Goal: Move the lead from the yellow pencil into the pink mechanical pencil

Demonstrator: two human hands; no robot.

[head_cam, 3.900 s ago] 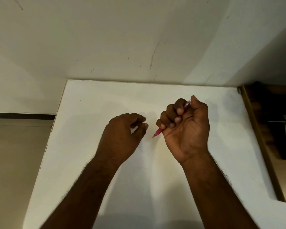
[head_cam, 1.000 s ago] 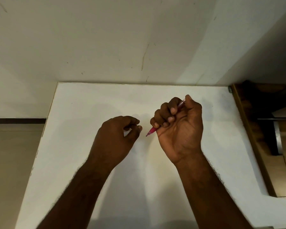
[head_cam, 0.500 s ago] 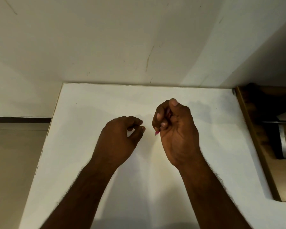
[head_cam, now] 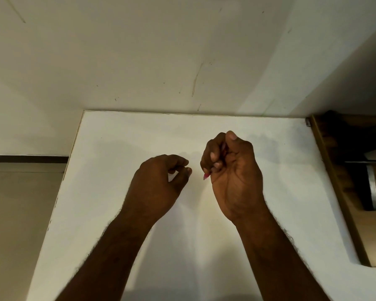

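White desk [head_cam: 122, 148], back edge flush against the wall [head_cam: 139, 61], left edge dropping to the floor [head_cam: 20, 213]. Right side butts a brown wooden unit [head_cam: 343, 203] (darker, partly shadowed). Only hand shadows fall on the desk surface.

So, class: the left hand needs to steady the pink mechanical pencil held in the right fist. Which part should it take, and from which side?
Pinch the pink tapered tip, the only part of the pink mechanical pencil showing below the right hand. The left hand should probably come from its own side, since the tip points down towards it and the right hand's curled fingers hide the barrel.
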